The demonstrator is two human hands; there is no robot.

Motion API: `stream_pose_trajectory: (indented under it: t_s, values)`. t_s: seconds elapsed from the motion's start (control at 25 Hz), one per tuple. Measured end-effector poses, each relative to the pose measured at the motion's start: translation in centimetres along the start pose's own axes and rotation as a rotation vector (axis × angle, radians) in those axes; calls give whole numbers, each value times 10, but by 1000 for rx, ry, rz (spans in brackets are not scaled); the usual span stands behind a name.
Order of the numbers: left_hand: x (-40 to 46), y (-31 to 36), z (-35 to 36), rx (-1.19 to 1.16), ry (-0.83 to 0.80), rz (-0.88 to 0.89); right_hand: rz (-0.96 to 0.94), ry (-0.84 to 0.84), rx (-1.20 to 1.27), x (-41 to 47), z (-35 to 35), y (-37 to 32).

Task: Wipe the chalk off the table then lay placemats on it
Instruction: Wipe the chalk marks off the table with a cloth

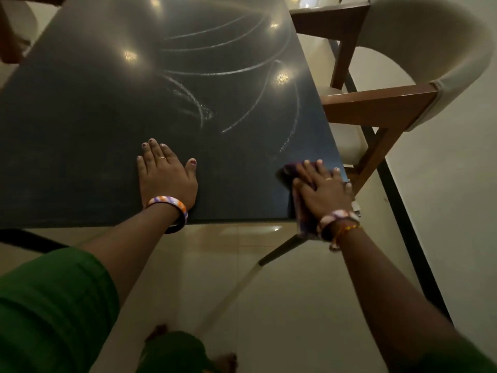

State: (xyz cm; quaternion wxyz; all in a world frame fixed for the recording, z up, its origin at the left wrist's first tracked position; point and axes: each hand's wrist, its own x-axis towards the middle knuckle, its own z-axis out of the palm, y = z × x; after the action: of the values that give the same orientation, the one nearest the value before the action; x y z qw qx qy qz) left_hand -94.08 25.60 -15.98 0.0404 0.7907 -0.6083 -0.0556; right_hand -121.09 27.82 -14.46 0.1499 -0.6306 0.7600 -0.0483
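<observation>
The dark table (80, 125) carries curved white chalk lines (228, 71) across its middle and right side. My left hand (164, 173) lies flat on the tabletop near the front edge, fingers straight. My right hand (322, 189) presses a purple cloth (291, 170) flat against the table's front right corner, fingers spread over it. Part of the cloth hangs over the front edge under my wrist. No placemats are in view.
A wooden chair with a cream back (403, 76) stands close to the table's right side. Another chair (10, 36) shows at the far left corner. A dark table leg (282, 251) slants down to the pale floor (309, 305).
</observation>
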Motion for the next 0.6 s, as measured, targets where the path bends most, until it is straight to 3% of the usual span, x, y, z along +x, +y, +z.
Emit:
stream_pose_trajectory:
  t_s: [0.08,0.16,0.32,0.44,0.52,0.6]
  values:
    - [1,0,1,17,-3,-5,149,-36,54,55,-19,9]
    - [3,1,1,32,-5,-11,180,-13,21,87,-22,-2]
    - [3,1,0,29,-7,-10,-226,-16,-65,41,13,-61]
    - [3,1,0,35,-14,-6,-464,-32,-102,-5,14,-43]
    - [4,1,0,36,-15,-8,-386,-31,-89,7,-1,-12]
    - [4,2,0,35,-12,-13,-193,-18,-60,35,-12,2]
